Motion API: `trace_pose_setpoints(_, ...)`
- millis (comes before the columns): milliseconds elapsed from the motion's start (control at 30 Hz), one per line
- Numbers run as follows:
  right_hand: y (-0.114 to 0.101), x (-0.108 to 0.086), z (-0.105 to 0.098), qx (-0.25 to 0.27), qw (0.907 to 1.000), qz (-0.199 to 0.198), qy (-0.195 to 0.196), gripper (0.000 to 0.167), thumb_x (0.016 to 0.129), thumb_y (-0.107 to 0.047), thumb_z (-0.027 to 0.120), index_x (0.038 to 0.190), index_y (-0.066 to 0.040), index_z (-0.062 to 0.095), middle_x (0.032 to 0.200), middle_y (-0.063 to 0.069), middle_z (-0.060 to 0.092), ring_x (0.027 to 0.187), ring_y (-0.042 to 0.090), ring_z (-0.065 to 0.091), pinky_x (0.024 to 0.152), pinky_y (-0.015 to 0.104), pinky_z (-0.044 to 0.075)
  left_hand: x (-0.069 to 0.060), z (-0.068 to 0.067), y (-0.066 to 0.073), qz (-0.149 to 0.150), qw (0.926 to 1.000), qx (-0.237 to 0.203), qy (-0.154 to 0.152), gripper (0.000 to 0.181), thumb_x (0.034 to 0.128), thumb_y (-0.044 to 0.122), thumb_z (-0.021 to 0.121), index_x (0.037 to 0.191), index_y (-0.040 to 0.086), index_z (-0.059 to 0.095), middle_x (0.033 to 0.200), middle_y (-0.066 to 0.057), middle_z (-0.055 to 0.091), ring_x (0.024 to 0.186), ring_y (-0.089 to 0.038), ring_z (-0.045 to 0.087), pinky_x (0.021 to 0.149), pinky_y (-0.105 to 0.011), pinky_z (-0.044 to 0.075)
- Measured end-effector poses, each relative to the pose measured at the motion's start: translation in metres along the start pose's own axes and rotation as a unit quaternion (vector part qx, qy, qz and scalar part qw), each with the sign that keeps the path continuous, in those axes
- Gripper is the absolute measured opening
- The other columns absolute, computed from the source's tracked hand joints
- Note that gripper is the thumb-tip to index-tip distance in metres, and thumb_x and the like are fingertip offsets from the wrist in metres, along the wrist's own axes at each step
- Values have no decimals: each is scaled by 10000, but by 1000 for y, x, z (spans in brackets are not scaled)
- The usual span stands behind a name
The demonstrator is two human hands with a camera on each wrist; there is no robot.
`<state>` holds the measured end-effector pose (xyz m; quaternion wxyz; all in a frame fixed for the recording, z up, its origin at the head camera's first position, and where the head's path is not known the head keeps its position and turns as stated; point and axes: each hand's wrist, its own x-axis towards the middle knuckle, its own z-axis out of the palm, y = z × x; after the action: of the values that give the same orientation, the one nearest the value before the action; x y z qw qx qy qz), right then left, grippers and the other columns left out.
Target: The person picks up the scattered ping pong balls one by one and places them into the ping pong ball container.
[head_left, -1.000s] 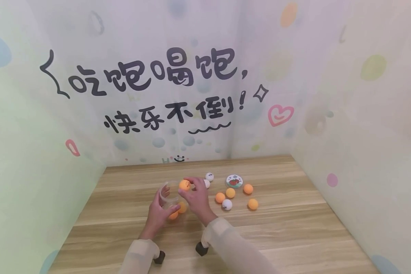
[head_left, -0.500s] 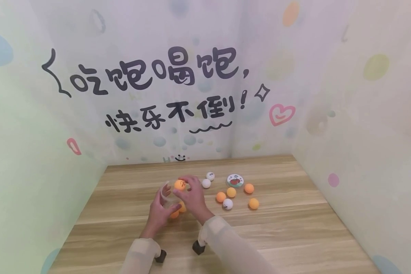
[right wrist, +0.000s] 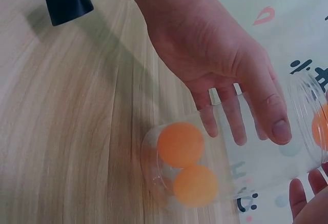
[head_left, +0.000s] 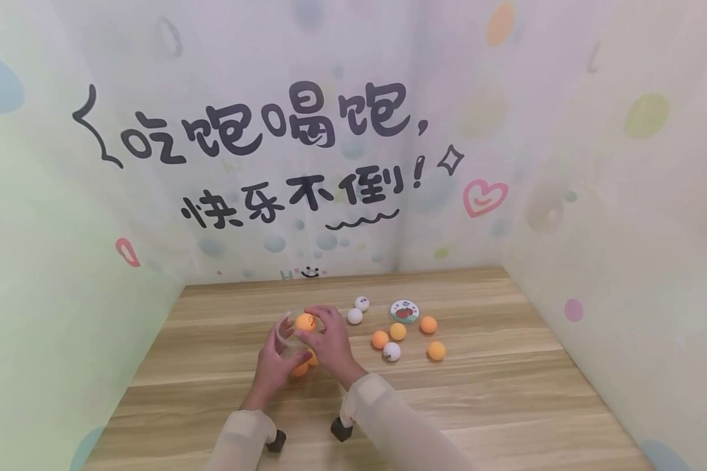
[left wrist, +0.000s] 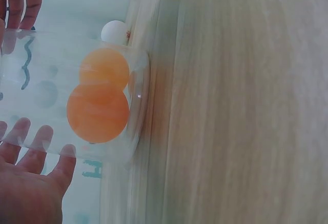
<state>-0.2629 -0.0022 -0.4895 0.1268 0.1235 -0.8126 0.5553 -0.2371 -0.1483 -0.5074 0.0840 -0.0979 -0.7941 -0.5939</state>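
Note:
My left hand (head_left: 273, 360) grips a clear plastic jar (left wrist: 46, 80), its fingers wrapped around the wall. Two orange ping-pong balls lie at the jar's bottom, one orange ball (right wrist: 180, 144) touching a lighter orange ball (right wrist: 196, 185). At the jar's mouth, another orange ping-pong ball (head_left: 306, 322) with dark print is pinched between the thumb and fingers of my right hand (head_left: 334, 340). The right wrist view shows this ball only partly, by the jar's rim (right wrist: 307, 106) at the image edge.
Right of the hands lie two white balls (head_left: 355, 316), several loose orange balls (head_left: 436, 350) and another white ball (head_left: 391, 351). A round lid with a red picture (head_left: 404, 311) lies behind them. Patterned walls enclose the wooden table (head_left: 507, 405) at the back and sides.
My right hand has carried the orange ping-pong ball left, from beside the jar to its mouth, then slightly lower. The left hand keeps its grip on the jar, nearly still.

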Motion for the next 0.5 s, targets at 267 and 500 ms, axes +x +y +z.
trace_pose_setpoints(267, 2, -2, -1, -66, 9999, 104, -47, 420, 831, -273, 784, 1207, -134, 658, 1271, 30, 537, 1177, 214, 491, 869, 334, 506, 7, 3, -23, -49, 10000, -74, 27, 896, 765, 170, 846, 1485, 84, 320, 1451, -183, 443, 1331, -350, 421, 1087, -542, 321)
trace_pose_setpoints(500, 3, -4, 0, -43, 10000, 78, 5, 400, 833, -235, 783, 1192, -105, 665, 1256, 44, 550, 1157, 217, 503, 851, 373, 516, 10, 5, -40, 87, 9999, -76, 100, 911, 748, 286, 855, 1482, 147, 333, 1444, -132, 461, 1328, -325, 431, 1078, -540, 335)
